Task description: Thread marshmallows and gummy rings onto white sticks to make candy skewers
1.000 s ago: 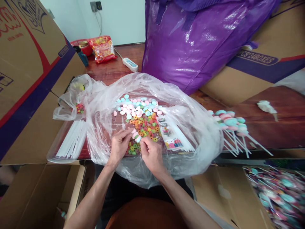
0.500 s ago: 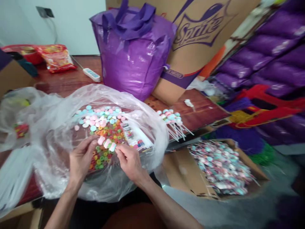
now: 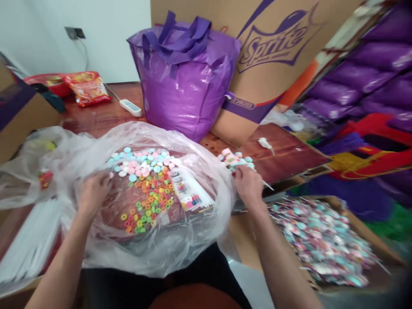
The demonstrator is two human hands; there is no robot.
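A wide clear plastic bag (image 3: pixel 206 154) lies open on the brown table (image 3: pixel 289 150). Inside it are pastel round candies (image 3: pixel 141 161), small coloured ring candies (image 3: pixel 148 201) and a printed packet (image 3: pixel 189 193). My left hand (image 3: pixel 93 193) is at the bag's left side, veiled by the plastic and blurred, with its fingers bent down. My right hand (image 3: pixel 246 184) is right of the bag, at a small pile of candy sticks (image 3: pixel 236 159). Its fingers are closed on a candy stick whose white end (image 3: pixel 267 185) pokes out to the right.
A carton (image 3: pixel 322 240) at lower right holds many finished candy sticks. A purple bag (image 3: pixel 183 86) and a Sprite carton (image 3: pixel 273 38) stand behind. White sticks in plastic (image 3: pixel 25 240) lie at left; a power strip (image 3: pixel 130 107) and a red snack bag (image 3: pixel 88 88) lie at the back.
Both hands held one candy stick together over the ring candies. My right hand has carried it right to the pile, my left hand has moved to the bag's left, and the view has swung right.
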